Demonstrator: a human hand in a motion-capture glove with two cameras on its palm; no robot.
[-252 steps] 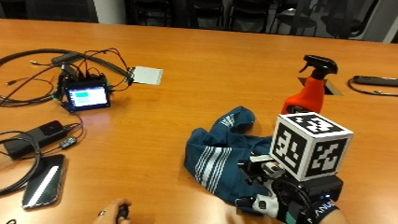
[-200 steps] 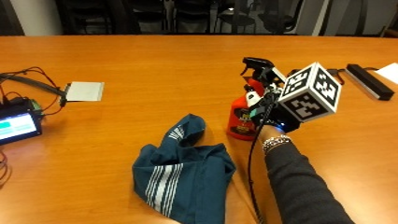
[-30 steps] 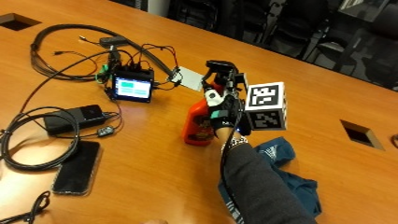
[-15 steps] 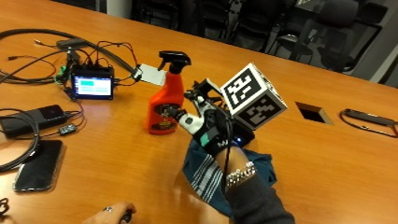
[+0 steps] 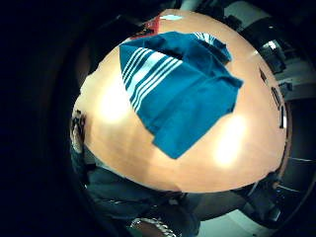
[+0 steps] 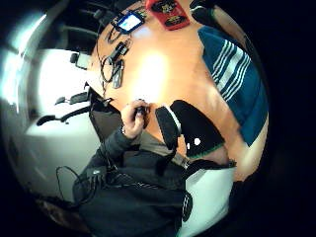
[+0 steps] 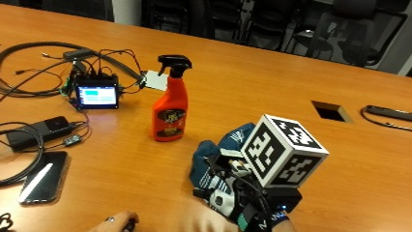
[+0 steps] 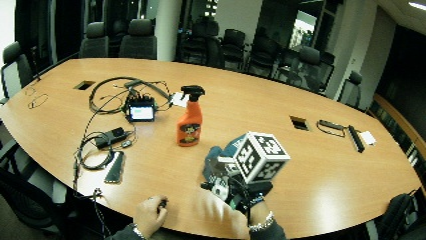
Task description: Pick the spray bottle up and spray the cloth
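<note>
Black glove on right hand [image 7: 248, 203]; dark sleeves; beaded wrist bracelet.

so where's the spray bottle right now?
In the outside view the spray bottle stands upright on the table, between the small screen and the cloth, unheld.

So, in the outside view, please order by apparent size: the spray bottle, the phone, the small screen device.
1. spray bottle, clearly largest.
2. phone lying flat near the table edge.
3. small screen device.
The phone lies nearer the camera, so its lead over the device is uncertain.

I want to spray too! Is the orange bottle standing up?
Yes, the spray bottle stands upright on the table, nozzle on top.
</note>
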